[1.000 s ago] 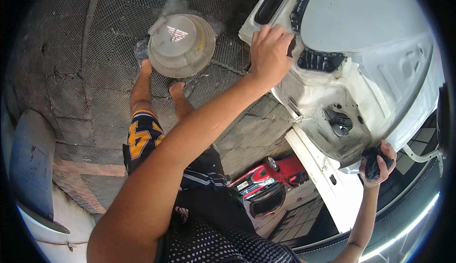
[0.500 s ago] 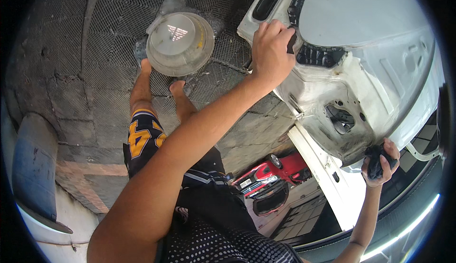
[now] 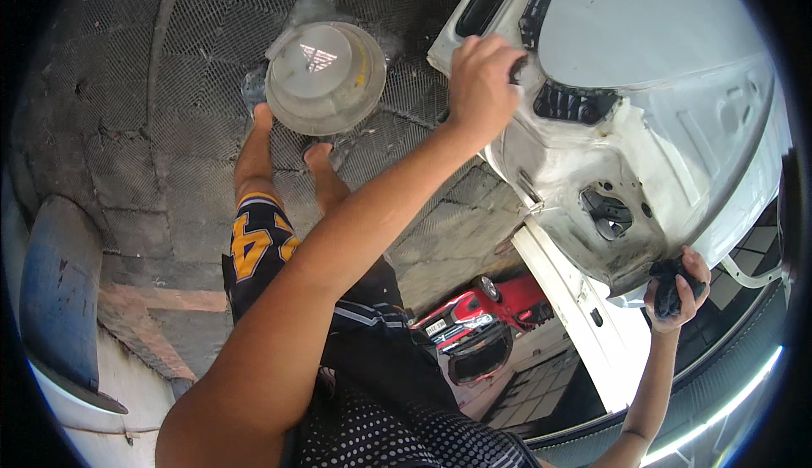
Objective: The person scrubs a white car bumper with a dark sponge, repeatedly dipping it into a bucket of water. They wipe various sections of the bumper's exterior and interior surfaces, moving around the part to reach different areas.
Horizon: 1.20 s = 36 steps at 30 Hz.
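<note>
My left hand is closed on a small dark pad, mostly hidden by the fingers. It is at the edge of a white car body, beside the black-lined recess. Lower on the right, the fingers of my right hand wrap round a crumpled black cloth-like bundle, next to the lower edge of the same bodywork. An oval opening in the dirty inner metal lies between my two hands.
A pale basin stands on the ridged dark floor mat by my feet. A blue drum-like container is at the far left. Behind me are a red vehicle and a long white panel.
My left hand has slid slightly left along the car body's edge, and less of the dark pad shows. My right hand stays where it was.
</note>
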Each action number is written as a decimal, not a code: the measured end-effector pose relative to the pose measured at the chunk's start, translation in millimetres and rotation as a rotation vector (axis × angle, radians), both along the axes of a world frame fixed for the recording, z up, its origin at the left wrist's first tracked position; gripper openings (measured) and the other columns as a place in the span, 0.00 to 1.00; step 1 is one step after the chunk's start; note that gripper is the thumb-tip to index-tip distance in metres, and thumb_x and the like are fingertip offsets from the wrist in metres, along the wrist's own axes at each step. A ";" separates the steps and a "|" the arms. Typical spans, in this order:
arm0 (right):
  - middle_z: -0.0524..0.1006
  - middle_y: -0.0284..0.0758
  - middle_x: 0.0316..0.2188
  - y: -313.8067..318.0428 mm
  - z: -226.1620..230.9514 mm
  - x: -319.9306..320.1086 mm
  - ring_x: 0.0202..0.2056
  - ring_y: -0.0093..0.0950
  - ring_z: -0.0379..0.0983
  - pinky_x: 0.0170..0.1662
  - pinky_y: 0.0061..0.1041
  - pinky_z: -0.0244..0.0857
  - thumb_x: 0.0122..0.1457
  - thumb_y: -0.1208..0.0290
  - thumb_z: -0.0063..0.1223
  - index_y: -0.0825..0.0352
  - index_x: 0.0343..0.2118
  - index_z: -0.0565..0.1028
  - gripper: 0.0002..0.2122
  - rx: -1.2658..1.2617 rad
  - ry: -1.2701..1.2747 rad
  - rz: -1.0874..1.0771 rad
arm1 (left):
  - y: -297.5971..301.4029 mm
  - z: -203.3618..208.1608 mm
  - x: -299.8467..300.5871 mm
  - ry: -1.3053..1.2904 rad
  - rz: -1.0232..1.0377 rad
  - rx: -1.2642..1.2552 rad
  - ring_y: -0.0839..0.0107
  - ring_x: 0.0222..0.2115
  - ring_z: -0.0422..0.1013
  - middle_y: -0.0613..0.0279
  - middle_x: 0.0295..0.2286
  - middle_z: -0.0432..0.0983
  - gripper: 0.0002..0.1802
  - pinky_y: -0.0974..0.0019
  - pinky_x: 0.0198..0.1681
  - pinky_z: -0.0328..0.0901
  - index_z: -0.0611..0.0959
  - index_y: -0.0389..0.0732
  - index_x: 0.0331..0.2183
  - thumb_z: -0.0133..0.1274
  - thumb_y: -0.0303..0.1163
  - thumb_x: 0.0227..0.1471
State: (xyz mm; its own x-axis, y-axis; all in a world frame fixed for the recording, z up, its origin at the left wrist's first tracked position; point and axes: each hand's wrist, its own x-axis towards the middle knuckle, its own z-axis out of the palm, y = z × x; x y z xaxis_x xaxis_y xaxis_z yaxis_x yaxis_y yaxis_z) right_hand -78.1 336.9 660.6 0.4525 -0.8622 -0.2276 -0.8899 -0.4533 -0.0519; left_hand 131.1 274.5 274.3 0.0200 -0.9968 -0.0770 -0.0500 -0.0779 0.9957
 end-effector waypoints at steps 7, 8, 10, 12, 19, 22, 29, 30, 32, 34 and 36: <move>0.73 0.45 0.48 -0.6 -1.5 0.3 0.47 0.48 0.77 0.48 0.49 0.76 0.52 0.75 0.68 0.56 0.53 0.68 0.26 -0.011 -0.010 -0.003 | -0.2 -12.4 -0.7 0.072 -0.023 -0.081 0.54 0.40 0.72 0.57 0.36 0.78 0.25 0.56 0.44 0.68 0.86 0.34 0.39 0.54 0.11 0.34; 0.73 0.45 0.47 -0.3 -0.9 -0.4 0.47 0.48 0.77 0.48 0.48 0.76 0.52 0.75 0.69 0.56 0.53 0.68 0.26 -0.011 0.007 0.005 | -1.3 -2.1 -7.8 0.114 -0.005 -0.069 0.54 0.40 0.72 0.57 0.36 0.78 0.25 0.56 0.44 0.68 0.86 0.34 0.39 0.54 0.10 0.34; 0.73 0.45 0.47 -0.7 1.5 -2.1 0.47 0.49 0.77 0.48 0.48 0.76 0.52 0.74 0.69 0.56 0.53 0.68 0.26 -0.012 0.040 0.021 | -0.6 -3.3 -4.0 0.146 0.001 -0.118 0.54 0.40 0.71 0.57 0.37 0.78 0.25 0.56 0.44 0.68 0.86 0.34 0.39 0.54 0.10 0.33; 0.74 0.45 0.46 0.4 -0.3 -0.7 0.47 0.49 0.77 0.47 0.48 0.76 0.52 0.74 0.69 0.55 0.53 0.68 0.27 -0.017 0.016 0.006 | 7.0 -19.1 7.2 0.045 -0.028 -0.107 0.53 0.40 0.72 0.56 0.37 0.78 0.24 0.57 0.45 0.68 0.86 0.34 0.39 0.55 0.10 0.34; 0.74 0.46 0.48 1.6 2.9 -3.9 0.48 0.49 0.77 0.48 0.49 0.75 0.51 0.74 0.68 0.55 0.54 0.68 0.28 0.000 0.024 -0.007 | 14.4 12.3 4.9 0.126 0.031 -0.013 0.53 0.43 0.73 0.54 0.38 0.78 0.27 0.56 0.46 0.68 0.86 0.33 0.42 0.55 0.10 0.34; 0.74 0.46 0.48 0.5 0.9 -1.5 0.48 0.50 0.77 0.49 0.49 0.75 0.52 0.75 0.68 0.55 0.55 0.68 0.28 -0.007 0.019 -0.003 | 23.5 18.1 3.1 0.188 -0.019 -0.127 0.52 0.42 0.73 0.53 0.38 0.77 0.28 0.54 0.45 0.68 0.86 0.33 0.43 0.55 0.10 0.34; 0.74 0.47 0.48 -3.7 1.0 1.3 0.49 0.50 0.77 0.50 0.49 0.74 0.52 0.76 0.67 0.57 0.54 0.67 0.27 0.025 0.045 -0.008 | 17.9 14.8 4.2 0.122 -0.037 -0.145 0.53 0.41 0.72 0.54 0.38 0.78 0.30 0.56 0.45 0.69 0.86 0.33 0.45 0.54 0.10 0.34; 0.74 0.48 0.49 -3.7 -2.5 2.6 0.49 0.50 0.77 0.51 0.50 0.74 0.51 0.77 0.66 0.58 0.54 0.68 0.26 0.004 0.028 -0.003 | 23.6 10.2 8.9 0.131 -0.096 -0.156 0.53 0.41 0.73 0.53 0.39 0.78 0.30 0.57 0.45 0.69 0.86 0.34 0.45 0.54 0.10 0.35; 0.74 0.48 0.50 -6.0 0.1 2.4 0.49 0.51 0.77 0.51 0.51 0.73 0.50 0.78 0.66 0.58 0.54 0.68 0.27 0.009 0.027 -0.008 | 26.4 -14.2 16.4 0.070 -0.090 -0.167 0.54 0.41 0.73 0.53 0.40 0.78 0.30 0.57 0.45 0.69 0.86 0.33 0.45 0.54 0.09 0.35; 0.74 0.48 0.50 -1.0 0.3 4.6 0.50 0.51 0.76 0.52 0.51 0.73 0.49 0.79 0.65 0.59 0.54 0.68 0.27 0.015 0.026 -0.024 | 19.0 -24.6 23.5 0.035 -0.052 -0.068 0.54 0.43 0.74 0.54 0.42 0.79 0.29 0.57 0.47 0.70 0.85 0.32 0.45 0.55 0.09 0.36; 0.74 0.49 0.50 -4.2 -1.8 7.6 0.51 0.51 0.76 0.53 0.51 0.73 0.49 0.78 0.66 0.59 0.54 0.69 0.28 0.009 0.020 -0.016 | 19.0 -10.4 10.2 0.141 -0.036 -0.134 0.54 0.45 0.74 0.54 0.43 0.79 0.29 0.58 0.48 0.70 0.85 0.32 0.45 0.55 0.09 0.36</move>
State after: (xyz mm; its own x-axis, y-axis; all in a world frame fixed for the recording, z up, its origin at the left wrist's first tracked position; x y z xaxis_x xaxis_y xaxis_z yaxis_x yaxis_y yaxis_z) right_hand -70.6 332.7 658.8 0.4334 -0.8674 -0.2446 -0.8981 -0.4381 -0.0377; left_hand 141.3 293.4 263.9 -0.0171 -0.9982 0.0570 0.0903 0.0552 0.9944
